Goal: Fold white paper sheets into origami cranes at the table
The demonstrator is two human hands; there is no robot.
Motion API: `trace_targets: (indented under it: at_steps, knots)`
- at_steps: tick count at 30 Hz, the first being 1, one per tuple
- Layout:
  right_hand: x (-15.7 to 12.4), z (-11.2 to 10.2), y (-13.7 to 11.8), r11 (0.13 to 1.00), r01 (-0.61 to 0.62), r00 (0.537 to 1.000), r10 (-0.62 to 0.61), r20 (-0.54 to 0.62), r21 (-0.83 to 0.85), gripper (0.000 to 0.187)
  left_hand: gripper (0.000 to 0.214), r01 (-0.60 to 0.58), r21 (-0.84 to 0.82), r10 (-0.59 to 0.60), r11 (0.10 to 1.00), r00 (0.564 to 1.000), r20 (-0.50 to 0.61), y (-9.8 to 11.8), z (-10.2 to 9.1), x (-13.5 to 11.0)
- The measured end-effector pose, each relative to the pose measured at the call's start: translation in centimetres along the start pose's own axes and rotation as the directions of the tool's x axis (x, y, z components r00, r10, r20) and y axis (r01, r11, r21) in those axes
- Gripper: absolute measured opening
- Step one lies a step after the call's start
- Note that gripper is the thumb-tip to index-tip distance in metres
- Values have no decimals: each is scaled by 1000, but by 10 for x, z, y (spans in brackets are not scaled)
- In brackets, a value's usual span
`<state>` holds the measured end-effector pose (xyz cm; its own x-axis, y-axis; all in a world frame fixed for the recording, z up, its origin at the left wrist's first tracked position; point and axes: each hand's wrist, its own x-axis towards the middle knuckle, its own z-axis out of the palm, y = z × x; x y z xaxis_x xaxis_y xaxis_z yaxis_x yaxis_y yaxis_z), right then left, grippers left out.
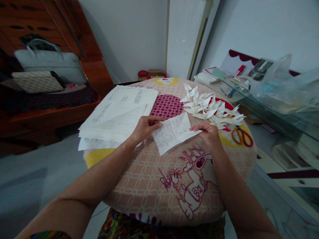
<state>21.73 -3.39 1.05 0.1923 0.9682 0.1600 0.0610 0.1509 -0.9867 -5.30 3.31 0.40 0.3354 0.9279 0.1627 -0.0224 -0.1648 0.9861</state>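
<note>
So, I see paper (171,132) at frame centre, between hands: left hand (147,127) pinching upper-left edge, right hand (208,134) pinching right edge; long axis slanting up rightward.

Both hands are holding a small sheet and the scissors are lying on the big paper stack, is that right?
Not quite: the head view shows the scissors on the tablecloth beside the folded white papers, not on the big paper stack. The left hand and right hand do both hold a small sheet.
</note>
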Motion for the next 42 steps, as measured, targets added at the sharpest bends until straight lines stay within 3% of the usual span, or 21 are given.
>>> trace_targets:
  at_steps: [7,27,33,37,42]
  knots:
    - [2,-3,7,997,77,997,-77,18,5,16,31,66,26,-64,997,996,-67,-3,-3,3]
    - [1,-5,8,997,68,997,-66,46,-29,18,30,32,-7,-33,999,993,-109,1,1,1]
    - [0,-3,4,998,57,998,-57,24,-6,14,28,6,-13,-8,1000,993,-120,0,1,1]
    - [-1,-1,-2,999,-37,999,37,19,23,5,34,-21,24,24,999,990,-138,-1,2,1]
    - [-2,-3,-4,996,-58,998,60,-26,74,15,49,-115,67,125,991,976,-179,0,1,2]
